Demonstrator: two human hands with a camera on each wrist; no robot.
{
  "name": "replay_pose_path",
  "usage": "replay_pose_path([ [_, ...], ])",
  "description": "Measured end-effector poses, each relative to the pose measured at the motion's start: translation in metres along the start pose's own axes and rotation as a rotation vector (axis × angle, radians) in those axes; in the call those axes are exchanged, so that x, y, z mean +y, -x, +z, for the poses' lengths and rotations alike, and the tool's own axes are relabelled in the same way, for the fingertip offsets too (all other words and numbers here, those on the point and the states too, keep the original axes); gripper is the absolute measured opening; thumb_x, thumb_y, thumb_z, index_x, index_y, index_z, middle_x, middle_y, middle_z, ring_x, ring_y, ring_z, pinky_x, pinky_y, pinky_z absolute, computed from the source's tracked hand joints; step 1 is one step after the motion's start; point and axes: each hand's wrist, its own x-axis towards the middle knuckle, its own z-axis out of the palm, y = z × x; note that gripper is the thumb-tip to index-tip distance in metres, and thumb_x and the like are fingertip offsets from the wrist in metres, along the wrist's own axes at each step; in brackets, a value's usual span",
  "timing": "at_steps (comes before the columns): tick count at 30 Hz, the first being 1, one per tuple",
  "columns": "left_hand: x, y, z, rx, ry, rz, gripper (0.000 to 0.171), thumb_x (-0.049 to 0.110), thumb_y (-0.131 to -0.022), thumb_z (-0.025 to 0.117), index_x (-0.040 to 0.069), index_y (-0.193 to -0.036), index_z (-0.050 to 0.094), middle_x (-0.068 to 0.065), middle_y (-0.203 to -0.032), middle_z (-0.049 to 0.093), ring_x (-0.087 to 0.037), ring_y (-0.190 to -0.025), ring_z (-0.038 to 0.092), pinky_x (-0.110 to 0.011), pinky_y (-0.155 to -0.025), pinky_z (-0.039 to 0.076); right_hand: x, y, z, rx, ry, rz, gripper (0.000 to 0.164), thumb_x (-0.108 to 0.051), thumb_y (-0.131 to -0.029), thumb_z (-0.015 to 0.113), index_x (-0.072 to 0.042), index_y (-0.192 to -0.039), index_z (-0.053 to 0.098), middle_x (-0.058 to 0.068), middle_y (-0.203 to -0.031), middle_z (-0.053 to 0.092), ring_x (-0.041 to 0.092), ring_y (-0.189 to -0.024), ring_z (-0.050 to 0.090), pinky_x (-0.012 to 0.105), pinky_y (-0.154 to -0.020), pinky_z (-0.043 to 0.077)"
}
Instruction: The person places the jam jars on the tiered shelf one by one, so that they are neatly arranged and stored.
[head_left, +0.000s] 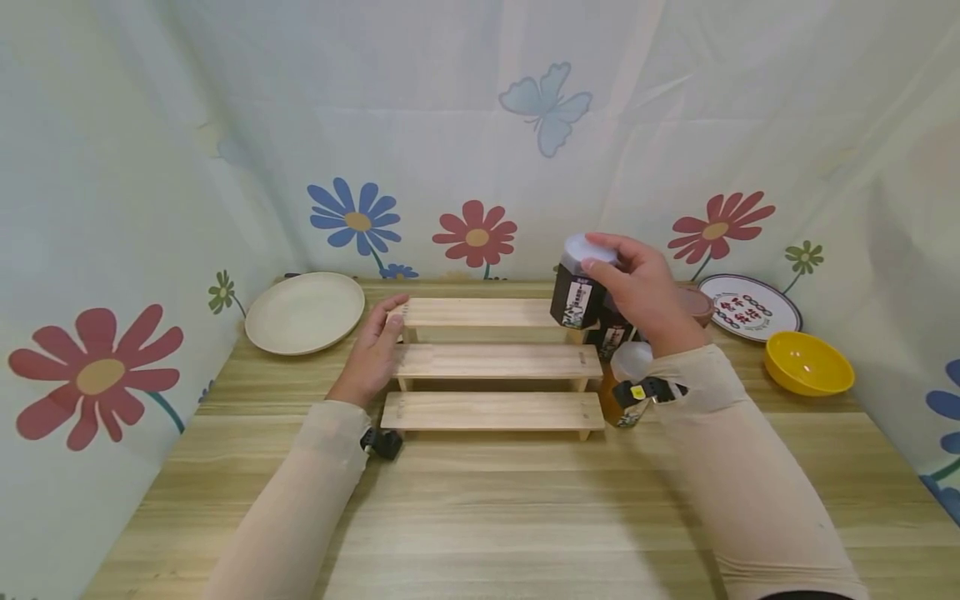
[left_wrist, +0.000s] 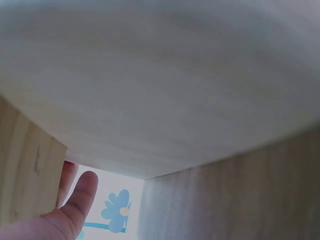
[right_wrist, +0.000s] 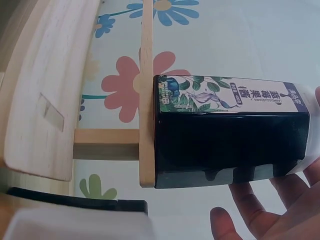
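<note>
A three-step wooden rack (head_left: 495,362) stands on the table. My left hand (head_left: 372,346) holds the left end of its top step; in the left wrist view the thumb (left_wrist: 82,197) shows beside a wooden part. By its white lid, my right hand (head_left: 641,287) grips a dark six-sided jam jar (head_left: 577,292) with a floral label. In the right wrist view the jar's base meets the top step (right_wrist: 146,100) at its right end. Another dark jar (head_left: 611,333) and an amber jar with a white lid (head_left: 633,358) stand right of the rack, partly hidden by my right hand and wrist.
To the left lies a cream plate (head_left: 303,312). On the right are a white plate with red characters (head_left: 750,308), a yellow bowl (head_left: 810,364) and a brown round thing (head_left: 697,304) partly behind my right hand. A flowered cloth (head_left: 420,125) hangs around the table.
</note>
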Motion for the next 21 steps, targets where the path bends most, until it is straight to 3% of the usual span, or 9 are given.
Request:
replay_pose_path([
  [13,0.0018,0.0011,-0.0002,-0.001,-0.025,-0.002,0.047,0.035,-0.117,0.033,0.02,-0.161,0.039,-0.014,-0.164,0.035,-0.038,-0.146,0.038,-0.057,-0.12,0.03,-0.0029,-0.0018,0.0057,-0.01,-0.04,-0.03,0.048,-0.022,-0.105,0.066,-0.01,-0.151,0.058,0.017,-0.148,0.055,0.018,-0.114,0.056,0.021,-0.091,0.05],
  [21,0.0011,0.0008,0.0006,-0.001,-0.01,-0.004,0.047,0.035,-0.116,0.034,0.018,-0.16,0.039,-0.016,-0.156,0.043,-0.036,-0.138,0.045,-0.054,-0.117,0.033,0.0002,-0.0051,0.0081,-0.014,-0.016,-0.043,0.048,-0.022,-0.105,0.066,-0.011,-0.151,0.059,0.017,-0.147,0.056,0.019,-0.116,0.056,0.021,-0.093,0.049],
])
